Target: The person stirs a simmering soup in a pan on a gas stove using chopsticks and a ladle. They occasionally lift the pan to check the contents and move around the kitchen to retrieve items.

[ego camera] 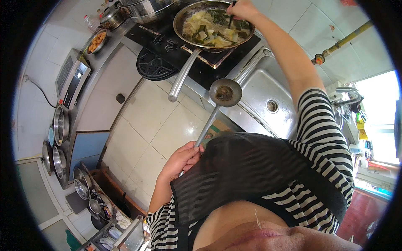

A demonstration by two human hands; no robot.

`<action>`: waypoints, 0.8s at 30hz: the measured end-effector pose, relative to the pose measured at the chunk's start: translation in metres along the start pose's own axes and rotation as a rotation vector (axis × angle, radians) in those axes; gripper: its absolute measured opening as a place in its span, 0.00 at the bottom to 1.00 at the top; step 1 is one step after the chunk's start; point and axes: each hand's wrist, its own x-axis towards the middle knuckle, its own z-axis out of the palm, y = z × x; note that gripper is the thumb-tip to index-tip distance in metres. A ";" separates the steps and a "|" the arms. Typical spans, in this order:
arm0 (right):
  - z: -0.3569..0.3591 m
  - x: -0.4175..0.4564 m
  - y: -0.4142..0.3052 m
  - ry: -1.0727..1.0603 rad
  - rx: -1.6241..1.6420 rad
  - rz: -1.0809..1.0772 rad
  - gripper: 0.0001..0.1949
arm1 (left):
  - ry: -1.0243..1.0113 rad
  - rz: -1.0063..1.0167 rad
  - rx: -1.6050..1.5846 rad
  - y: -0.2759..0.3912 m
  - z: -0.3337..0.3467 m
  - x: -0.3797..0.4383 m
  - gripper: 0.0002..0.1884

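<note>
My left hand (pixel 184 157) grips the metal handle of a ladle (pixel 225 92) in front of my apron. The ladle's bowl is over the gap between the stove and the sink, with some brown residue inside it. Up at the pan, my right hand (pixel 242 10) holds dark chopsticks (pixel 231 20), their lower ends in the food. A steel frying pan (pixel 187 61) sits on the black glass stove (pixel 207 75), its long handle pointing towards me. In it lies a mix of dark green strips, pale pieces and what look like thin noodles (pixel 207 29).
A stainless sink (pixel 256 94) lies right of the stove. Behind stands a large steel pot (pixel 147 11). Along the left counter are a bowl of orange-brown balls (pixel 96 41), an induction cooker (pixel 73 78) and steel basins (pixel 60 122). A black round rack (pixel 154 67) juts past the stove edge.
</note>
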 end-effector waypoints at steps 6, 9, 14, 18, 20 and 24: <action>-0.077 -0.061 -0.025 0.016 0.659 -0.141 0.13 | 0.010 0.017 -0.011 -0.001 -0.004 -0.002 0.10; -0.076 -0.077 -0.037 -0.218 0.620 -0.455 0.06 | 0.012 0.017 -0.006 0.001 -0.005 -0.002 0.10; -0.018 -0.089 -0.055 -0.208 0.463 -0.717 0.08 | 0.043 0.007 -0.019 0.003 -0.002 -0.001 0.09; 0.023 -0.050 -0.025 0.168 0.397 -0.661 0.07 | 0.046 0.004 -0.025 0.000 -0.004 0.000 0.09; 0.024 -0.038 -0.009 0.336 0.424 -0.521 0.07 | 0.072 -0.001 -0.012 0.001 -0.002 -0.001 0.09; 0.002 -0.025 0.018 0.316 0.726 -0.006 0.07 | 0.065 0.012 -0.056 -0.005 -0.007 -0.001 0.09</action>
